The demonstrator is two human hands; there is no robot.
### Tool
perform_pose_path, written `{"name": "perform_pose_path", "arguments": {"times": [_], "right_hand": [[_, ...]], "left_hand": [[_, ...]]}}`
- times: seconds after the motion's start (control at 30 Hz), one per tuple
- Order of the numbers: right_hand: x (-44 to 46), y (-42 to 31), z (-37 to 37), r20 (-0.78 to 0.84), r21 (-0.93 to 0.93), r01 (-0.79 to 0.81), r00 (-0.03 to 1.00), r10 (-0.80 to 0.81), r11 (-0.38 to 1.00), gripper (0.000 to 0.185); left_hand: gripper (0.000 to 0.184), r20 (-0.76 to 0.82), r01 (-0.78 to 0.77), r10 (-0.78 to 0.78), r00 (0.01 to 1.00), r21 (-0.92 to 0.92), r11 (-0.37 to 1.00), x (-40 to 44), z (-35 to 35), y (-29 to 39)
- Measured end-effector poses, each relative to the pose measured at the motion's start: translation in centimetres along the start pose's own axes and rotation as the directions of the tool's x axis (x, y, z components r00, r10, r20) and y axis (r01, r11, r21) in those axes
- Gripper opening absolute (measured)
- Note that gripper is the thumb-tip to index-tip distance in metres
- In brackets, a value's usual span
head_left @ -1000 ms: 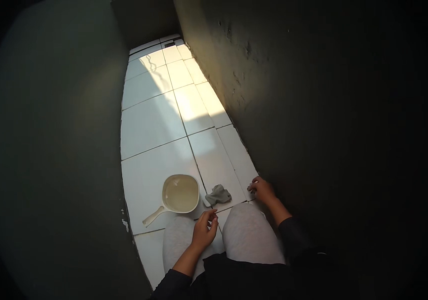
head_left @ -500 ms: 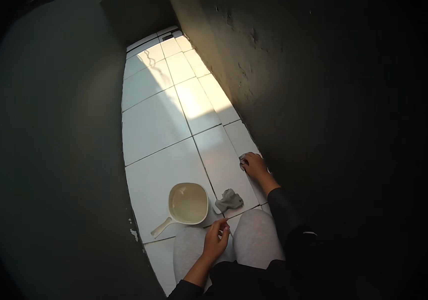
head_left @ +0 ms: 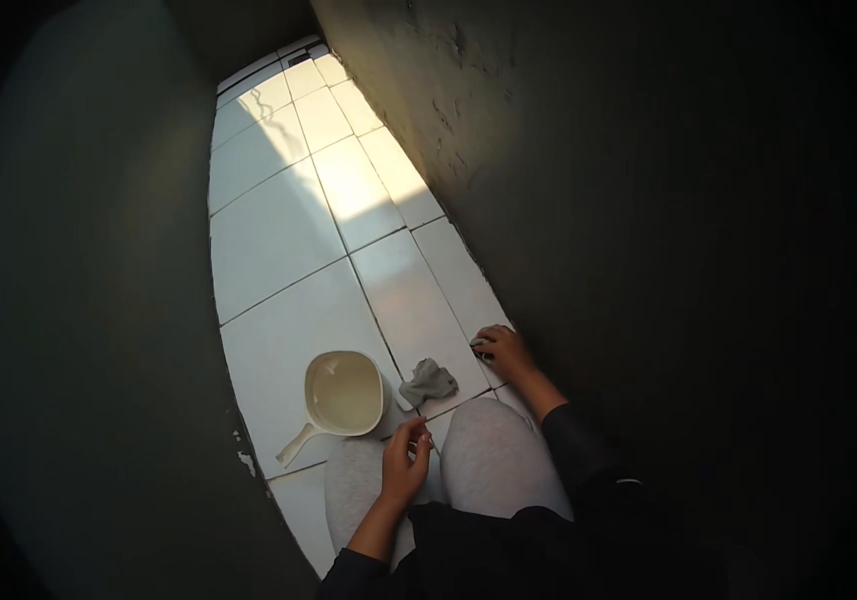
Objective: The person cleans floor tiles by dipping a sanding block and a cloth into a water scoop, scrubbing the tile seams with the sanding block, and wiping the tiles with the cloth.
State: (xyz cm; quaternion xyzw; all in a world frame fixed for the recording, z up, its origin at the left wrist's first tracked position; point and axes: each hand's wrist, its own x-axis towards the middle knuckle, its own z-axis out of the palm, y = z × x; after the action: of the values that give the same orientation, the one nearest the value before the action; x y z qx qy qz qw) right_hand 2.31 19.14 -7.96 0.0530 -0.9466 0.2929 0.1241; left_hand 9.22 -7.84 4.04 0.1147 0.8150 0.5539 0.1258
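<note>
My right hand point(head_left: 504, 354) is low over the tiles by the right wall. Its fingers are bent around a small greyish piece point(head_left: 478, 343), mostly hidden under them, so its kind is unclear. Over my knees hangs my left hand point(head_left: 406, 465), loosely curled, with nothing visible in it. A crumpled grey cloth point(head_left: 430, 383) lies on the floor between the hands, with a small white piece point(head_left: 404, 402) at its left edge. To the left stands a cream dipper point(head_left: 344, 394) with a handle, holding what looks like water.
White floor tiles point(head_left: 278, 235) with dark joints form a narrow strip between a dark left wall point(head_left: 98, 300) and a rough right wall point(head_left: 448, 110). Sunlight falls across the far tiles. My knees point(head_left: 493, 450) are close behind the cloth.
My right hand has slid back toward me along the tiles by the wall. The view has shifted, so the floor and dipper appear farther left. My left hand stays over my knees.
</note>
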Motion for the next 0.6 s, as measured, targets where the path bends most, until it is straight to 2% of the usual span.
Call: {"name": "perform_pose_path", "arguments": {"times": [0.1,0.17,0.2,0.27,0.3,0.33,0.4,0.43,0.57,0.6], "right_hand": [[-4.4,-0.5,-1.6,0.067,0.018,-0.002,0.998,0.001,1.000,0.016],[-6.6,-1.7,-4.0,0.263,-0.016,-0.087,0.961,0.088,0.996,0.018],[-7.0,-1.7,-4.6,0.262,-0.021,-0.071,0.962,0.074,0.997,0.018],[-7.5,-2.1,-5.1,0.360,-0.103,-0.204,0.905,0.227,0.974,0.017],[-6.9,-2.7,-5.2,0.366,-0.102,-0.185,0.907,0.210,0.977,0.017],[-6.0,-3.0,-5.3,0.235,-0.061,-0.178,0.954,0.187,0.982,0.017],[-4.0,-3.9,-5.7,-0.042,0.020,-0.160,0.986,0.161,0.987,0.018],[-2.8,-3.9,-5.3,-0.090,0.018,-0.140,0.986,0.141,0.990,0.020],[0.4,-2.4,-2.8,-0.067,-0.060,-0.047,0.997,0.043,0.997,0.018],[0.6,-2.3,-2.5,0.044,-0.124,-0.043,0.998,0.049,0.991,0.019]], "left_hand": [[0.025,-0.027,-0.046,0.046,0.999,0.002,0.999,-0.3,-0.1,-0.1],[0.025,-0.049,-0.063,0.063,0.997,-0.007,0.998,-0.8,-0.4,-0.2],[0.025,-0.047,-0.083,0.083,0.995,0.010,0.997,-0.8,-0.5,-0.2],[0.025,-0.066,-0.096,0.097,0.993,0.026,0.995,-1.1,-0.7,-0.3],[0.024,-0.068,-0.111,0.112,0.991,0.018,0.994,-1.1,-0.8,-0.3],[0.023,-0.070,-0.128,0.128,0.989,0.010,0.992,-1.1,-0.8,-0.4],[0.023,-0.090,-0.140,0.141,0.986,0.014,0.990,-1.2,-0.9,-0.7],[0.023,-0.092,-0.159,0.160,0.983,0.021,0.987,-1.1,-1.0,-0.8],[0.023,-0.094,-0.130,0.131,0.987,0.013,0.991,-1.1,-1.2,-0.7],[0.023,-0.098,-0.126,0.126,0.987,0.013,0.992,-1.1,-1.2,-0.6]]}}
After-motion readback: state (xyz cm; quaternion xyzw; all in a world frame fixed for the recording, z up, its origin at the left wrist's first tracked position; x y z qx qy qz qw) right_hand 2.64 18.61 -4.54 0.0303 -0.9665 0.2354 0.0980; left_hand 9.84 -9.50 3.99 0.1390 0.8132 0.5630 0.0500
